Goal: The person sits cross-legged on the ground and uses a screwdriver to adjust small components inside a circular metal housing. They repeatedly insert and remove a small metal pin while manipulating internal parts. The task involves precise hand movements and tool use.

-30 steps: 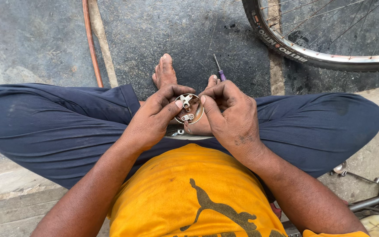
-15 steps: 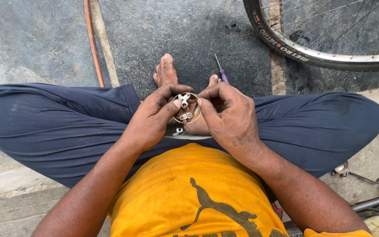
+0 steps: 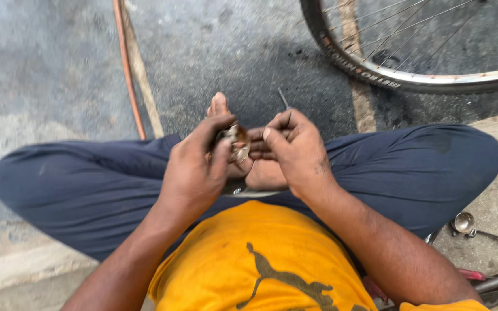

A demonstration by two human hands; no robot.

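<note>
I sit cross-legged in dark blue trousers and a yellow shirt. My left hand [image 3: 198, 166] grips a small round metal part [image 3: 236, 143] between thumb and fingers, above my bare feet. My right hand [image 3: 295, 148] is closed just right of it, fingertips against the part, holding a thin tool [image 3: 284, 99] whose tip sticks up past the knuckles. Most of the metal part is hidden by my fingers.
A bicycle wheel [image 3: 376, 74] with tyre and spokes lies on the dark ground at the upper right. An orange hose [image 3: 127, 69] runs along the ground at the upper left. Small metal tools [image 3: 466, 223] lie by my right knee on pale concrete.
Both hands have turned the metal part; it now sits more edge-on and more covered by my left fingers. The view has shifted slightly downward.
</note>
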